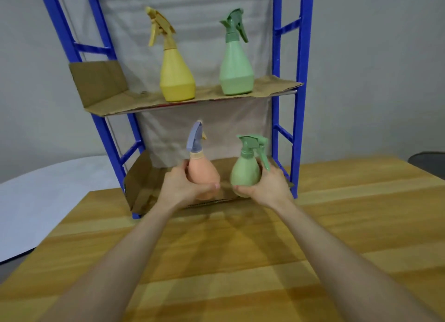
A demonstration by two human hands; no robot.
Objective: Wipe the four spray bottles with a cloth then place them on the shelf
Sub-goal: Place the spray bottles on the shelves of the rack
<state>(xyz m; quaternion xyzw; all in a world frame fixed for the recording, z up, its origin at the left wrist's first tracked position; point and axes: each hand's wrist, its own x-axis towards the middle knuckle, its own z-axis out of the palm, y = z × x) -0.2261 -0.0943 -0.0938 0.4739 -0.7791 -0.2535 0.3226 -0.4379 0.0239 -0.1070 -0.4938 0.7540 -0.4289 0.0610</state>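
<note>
My left hand (179, 185) grips a small peach spray bottle (201, 171) with a purple trigger head. My right hand (269, 185) grips a small round green spray bottle (245, 171). Both bottles are upright at the front of the bottom shelf (149, 189) of a blue metal rack (302, 104). On the cardboard-lined middle shelf (272, 89) stand a tall yellow spray bottle (177, 77) on the left and a tall pale green spray bottle (236, 72) on the right. No cloth is in view.
The rack stands at the far side of a wooden table (240, 261). A white surface (48, 196) lies to the left beyond the table. A dark object (428, 162) shows at the right edge. Grey walls are behind.
</note>
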